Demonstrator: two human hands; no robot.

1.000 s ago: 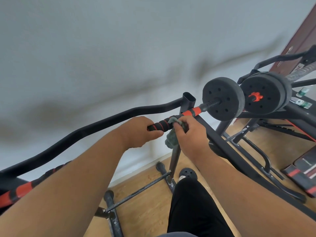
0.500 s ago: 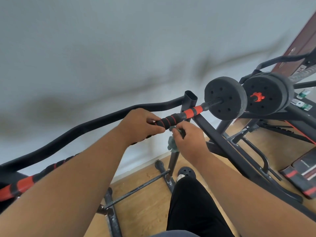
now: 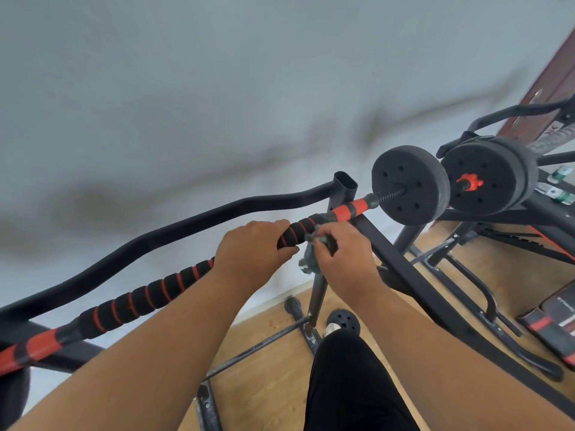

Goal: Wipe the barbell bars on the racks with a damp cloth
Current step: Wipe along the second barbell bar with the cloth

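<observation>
Head view. Left hand (image 3: 253,248) and right hand (image 3: 343,259): bare, with no gloves, rings or watch visible; both forearms are bare, with no sleeve in view. At 6 o'clock, one leg in plain black trousers (image 3: 348,384); beyond the knee, a pale shoe tip (image 3: 330,329).

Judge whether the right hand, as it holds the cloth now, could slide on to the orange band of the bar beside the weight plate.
Probably yes. The right hand grips the cloth against the bar, and the orange band lies just beyond with nothing between.
</observation>
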